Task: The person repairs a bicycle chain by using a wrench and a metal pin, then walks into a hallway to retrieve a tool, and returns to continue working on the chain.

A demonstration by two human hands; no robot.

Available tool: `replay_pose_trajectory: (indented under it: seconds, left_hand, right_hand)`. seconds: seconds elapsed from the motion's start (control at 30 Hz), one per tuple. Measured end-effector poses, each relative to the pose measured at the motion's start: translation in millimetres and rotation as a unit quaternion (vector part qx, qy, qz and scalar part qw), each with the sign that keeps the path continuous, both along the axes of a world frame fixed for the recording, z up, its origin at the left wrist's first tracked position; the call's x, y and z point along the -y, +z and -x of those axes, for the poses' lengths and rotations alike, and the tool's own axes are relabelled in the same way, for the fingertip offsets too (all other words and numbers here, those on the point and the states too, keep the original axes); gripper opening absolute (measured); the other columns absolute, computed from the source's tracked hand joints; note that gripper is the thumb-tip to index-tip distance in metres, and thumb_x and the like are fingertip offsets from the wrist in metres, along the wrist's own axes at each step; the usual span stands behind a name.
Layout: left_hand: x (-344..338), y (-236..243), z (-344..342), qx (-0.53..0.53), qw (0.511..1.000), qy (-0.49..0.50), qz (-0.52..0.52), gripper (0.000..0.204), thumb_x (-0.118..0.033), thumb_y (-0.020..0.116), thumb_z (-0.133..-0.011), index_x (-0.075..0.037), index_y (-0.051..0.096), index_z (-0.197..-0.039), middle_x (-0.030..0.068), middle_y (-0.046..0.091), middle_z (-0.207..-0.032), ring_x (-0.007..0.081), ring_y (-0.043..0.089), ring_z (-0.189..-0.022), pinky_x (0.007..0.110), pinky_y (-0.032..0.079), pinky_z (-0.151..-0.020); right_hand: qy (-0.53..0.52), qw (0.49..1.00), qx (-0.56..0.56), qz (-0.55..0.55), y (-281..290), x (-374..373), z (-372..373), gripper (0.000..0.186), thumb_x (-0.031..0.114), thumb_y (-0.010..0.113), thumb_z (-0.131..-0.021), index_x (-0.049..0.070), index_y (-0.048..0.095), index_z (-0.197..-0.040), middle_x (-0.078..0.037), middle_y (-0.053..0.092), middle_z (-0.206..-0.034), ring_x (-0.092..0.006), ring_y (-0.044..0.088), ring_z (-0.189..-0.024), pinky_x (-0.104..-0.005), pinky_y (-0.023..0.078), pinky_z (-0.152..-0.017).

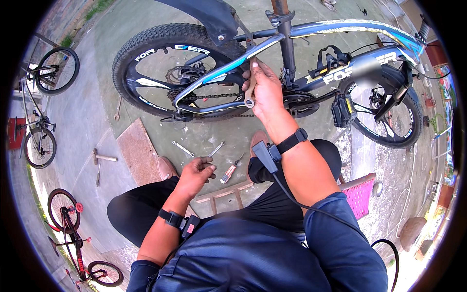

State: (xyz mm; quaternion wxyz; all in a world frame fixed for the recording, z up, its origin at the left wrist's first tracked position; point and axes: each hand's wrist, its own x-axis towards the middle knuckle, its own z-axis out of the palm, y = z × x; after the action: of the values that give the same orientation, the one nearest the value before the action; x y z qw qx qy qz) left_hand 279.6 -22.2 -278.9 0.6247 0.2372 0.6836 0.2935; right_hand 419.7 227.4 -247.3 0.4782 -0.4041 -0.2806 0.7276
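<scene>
My right hand is closed around a wrench, its ring end pointing down below my fingers. The wrench's upper part reaches the blue rear stay of a black, blue and white bicycle; my hand hides what it touches there. Behind my hand are the rear wheel, the chain and the crank area. My left hand hovers above the ground between my knees. Its fingers are loosely bent and nothing shows in them. Near it lie two small wrenches and a screwdriver.
A hammer and a thin tool lie left of a stone slab. Another wrench is near the rear wheel. Two more bicycles are at far left. A pink woven seat is by my right thigh.
</scene>
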Motion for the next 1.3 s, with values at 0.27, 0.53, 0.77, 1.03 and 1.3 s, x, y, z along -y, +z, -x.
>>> replay_pose_trajectory:
  seconds: [0.27, 0.53, 0.77, 1.03, 1.3]
  left_hand:
    - [2.3, 3.6, -0.4, -0.015, 1.0, 0.003, -0.002, 0.04, -0.016, 0.058, -0.092, 0.004, 0.048, -0.125, 0.0103, 0.064, -0.105, 0.0164, 0.064, -0.085, 0.026, 0.046, -0.067]
    - [3.2, 4.2, 1.4, -0.012, 1.0, 0.017, -0.021, 0.042, -0.02, 0.059, -0.091, 0.005, 0.05, -0.124, 0.0115, 0.064, -0.102, 0.0169, 0.066, -0.085, 0.028, 0.048, -0.069]
    - [7.3, 7.4, 6.3, 0.002, 0.996, 0.045, -0.075, 0.046, -0.03, 0.055, -0.096, 0.004, 0.048, -0.126, 0.0113, 0.063, -0.106, 0.0177, 0.064, -0.09, 0.028, 0.048, -0.07]
    - [13.0, 24.7, 26.2, -0.038, 0.994, 0.001, -0.107, 0.026, -0.023, 0.054, -0.097, 0.002, 0.059, -0.101, 0.0056, 0.064, -0.081, 0.0122, 0.062, -0.073, 0.027, 0.049, -0.066]
    - [42.0, 77.8, 130.3, -0.397, 0.895, -0.187, -0.075, 0.024, -0.02, 0.054, -0.09, 0.002, 0.061, -0.09, 0.0221, 0.06, -0.078, 0.038, 0.06, -0.073, 0.043, 0.047, -0.068]
  right_hand:
    - [-0.013, 1.0, 0.02, 0.007, -1.9, 10.5, -4.6, 0.023, 0.02, 0.054, -0.096, 0.003, 0.058, -0.111, -0.002, 0.053, -0.073, -0.0117, 0.052, -0.053, -0.0247, 0.041, -0.046]
    - [0.099, 0.987, 0.126, -0.004, -6.0, 46.7, 2.1, 0.019, 0.019, 0.056, -0.094, 0.004, 0.056, -0.105, 0.0, 0.055, -0.071, -0.0091, 0.055, -0.052, -0.022, 0.04, -0.044]
    - [0.374, 0.908, 0.19, -0.014, -10.1, 83.4, 16.4, 0.019, 0.019, 0.059, -0.093, 0.003, 0.053, -0.102, -0.005, 0.061, -0.087, -0.0146, 0.064, -0.073, -0.0257, 0.051, -0.058]
    - [0.451, 0.88, 0.145, 0.037, -0.3, 102.2, 38.6, 0.025, 0.025, 0.058, -0.094, 0.003, 0.057, -0.108, -0.006, 0.064, -0.093, -0.0161, 0.065, -0.079, -0.0284, 0.053, -0.063]
    - [0.41, 0.876, 0.254, 0.012, -18.5, 70.3, 44.9, 0.031, 0.032, 0.059, -0.094, 0.004, 0.058, -0.107, -0.007, 0.064, -0.093, -0.0165, 0.065, -0.076, -0.0263, 0.051, -0.063]
